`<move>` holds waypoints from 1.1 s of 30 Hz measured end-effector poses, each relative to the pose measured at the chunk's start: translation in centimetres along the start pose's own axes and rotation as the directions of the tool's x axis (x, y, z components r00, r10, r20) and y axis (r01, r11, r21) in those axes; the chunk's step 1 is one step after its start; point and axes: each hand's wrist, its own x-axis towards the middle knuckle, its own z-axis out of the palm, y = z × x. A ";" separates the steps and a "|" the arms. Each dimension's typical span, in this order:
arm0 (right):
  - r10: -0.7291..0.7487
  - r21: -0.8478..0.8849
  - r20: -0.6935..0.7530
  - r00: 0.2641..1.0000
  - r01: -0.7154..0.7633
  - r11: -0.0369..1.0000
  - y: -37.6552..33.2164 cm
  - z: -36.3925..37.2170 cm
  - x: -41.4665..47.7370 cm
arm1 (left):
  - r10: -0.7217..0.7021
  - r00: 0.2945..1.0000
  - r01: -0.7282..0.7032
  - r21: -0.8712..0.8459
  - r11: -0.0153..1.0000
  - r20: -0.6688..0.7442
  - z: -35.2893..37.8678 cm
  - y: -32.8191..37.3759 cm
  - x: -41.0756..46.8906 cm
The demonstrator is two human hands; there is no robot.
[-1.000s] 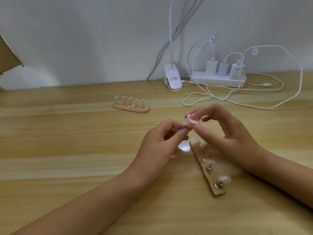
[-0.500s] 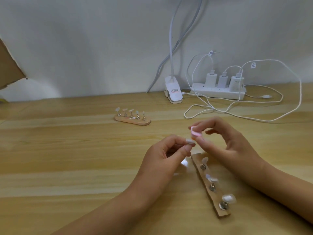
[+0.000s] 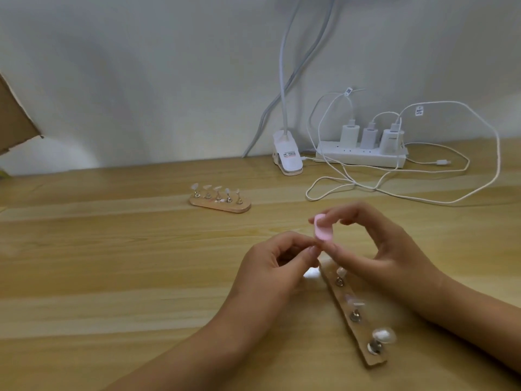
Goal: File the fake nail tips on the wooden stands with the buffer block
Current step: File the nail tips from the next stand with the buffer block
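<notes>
My right hand [image 3: 380, 249] pinches a small pink buffer block [image 3: 322, 228] between thumb and fingers, above the near wooden stand [image 3: 342, 301]. My left hand [image 3: 275, 266] has its fingertips pressed together right under the block, apparently on a nail tip that I cannot make out. The near stand lies diagonally under both hands with clear nail tips [image 3: 383, 334] on metal holders; its far end is hidden by my hands. A second wooden stand [image 3: 220, 204] with several nail tips sits farther back on the table.
A white clip lamp base [image 3: 287, 158] and a power strip [image 3: 361, 156] with three chargers stand at the back by the wall. White cables [image 3: 394, 190] loop over the table behind my right hand. A cardboard edge [image 3: 14, 122] juts in at far left.
The camera has tilted, so everything sits lower in frame. My right hand has turned the pink buffer block more upright against my left fingertips. Both stands stay where they were.
</notes>
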 end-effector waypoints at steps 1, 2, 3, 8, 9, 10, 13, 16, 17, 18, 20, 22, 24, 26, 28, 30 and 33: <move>0.025 0.015 -0.028 0.999 -0.025 1.000 0.0 -0.1 0.1 | -0.007 1.000 0.007 0.006 1.000 -0.002 0.0 0.0 0.0; 0.028 0.023 -0.029 0.999 -0.027 0.999 0.0 -0.3 0.1 | -0.013 1.000 0.013 0.008 1.000 -0.003 0.0 0.1 0.0; 0.007 0.026 -0.010 1.000 -0.007 1.000 -0.3 -0.3 0.0 | -0.017 1.000 0.017 0.008 1.000 -0.004 0.1 0.0 0.0; 0.094 -0.044 -0.010 0.996 -0.094 0.995 0.2 -0.2 0.3 | -0.016 1.000 0.016 0.005 1.000 0.003 0.1 0.0 -0.1; 0.142 -0.020 -0.024 0.990 -0.143 0.990 0.2 -0.4 0.5 | -0.022 1.000 0.022 0.004 1.000 0.004 0.1 0.0 -0.1; 0.157 0.025 -0.022 0.987 -0.157 0.987 0.1 -0.5 0.6 | -0.027 1.000 0.027 0.005 1.000 0.005 0.1 0.0 -0.1; -0.015 0.049 0.001 1.000 0.015 0.999 -0.8 -0.1 0.1 | -0.035 0.999 0.035 -0.005 0.999 0.004 0.2 -0.1 0.0; 0.073 0.040 0.029 0.997 -0.075 0.996 -0.3 0.0 0.3 | -0.022 1.000 0.022 -0.010 1.000 0.011 0.2 0.0 -0.1; 0.128 0.082 0.017 0.992 -0.129 0.988 -0.2 -0.2 0.5 | -0.019 1.000 0.020 -0.009 1.000 0.008 0.2 0.1 -0.1; 0.143 0.130 0.005 0.990 -0.142 0.981 -0.1 -0.4 0.5 | -0.019 1.000 0.019 -0.009 1.000 0.003 0.2 0.1 -0.1; 0.044 0.152 -0.018 0.999 -0.041 0.988 -0.6 -0.4 0.3 | -0.025 1.000 0.025 -0.018 1.000 -0.002 0.2 0.1 0.0; -0.005 0.092 0.032 0.999 0.002 0.996 -0.8 0.0 0.0 | -0.029 1.000 0.029 -0.008 1.000 0.004 0.2 0.1 -0.1; 0.090 0.084 0.046 0.995 -0.094 0.992 -0.3 0.0 0.3 | -0.025 1.000 0.025 0.014 1.000 0.012 0.2 0.0 -0.1; 0.174 0.150 0.019 0.985 -0.175 0.973 0.0 -0.3 0.6 | -0.023 1.000 0.023 0.015 1.000 0.006 0.2 0.0 -0.1; 0.109 0.183 0.020 0.994 -0.110 0.977 -0.6 -0.4 0.4 | -0.029 1.000 0.029 0.012 1.000 0.000 0.2 0.0 -0.1; 0.067 0.145 0.072 0.995 -0.077 0.986 -0.9 -0.1 0.1 | -0.025 1.000 0.025 0.016 1.000 0.005 0.2 0.1 -0.1; 0.171 0.136 0.076 0.982 -0.180 0.974 -0.5 -0.1 0.4 | -0.016 1.000 0.016 0.022 1.000 0.007 0.2 0.0 -0.2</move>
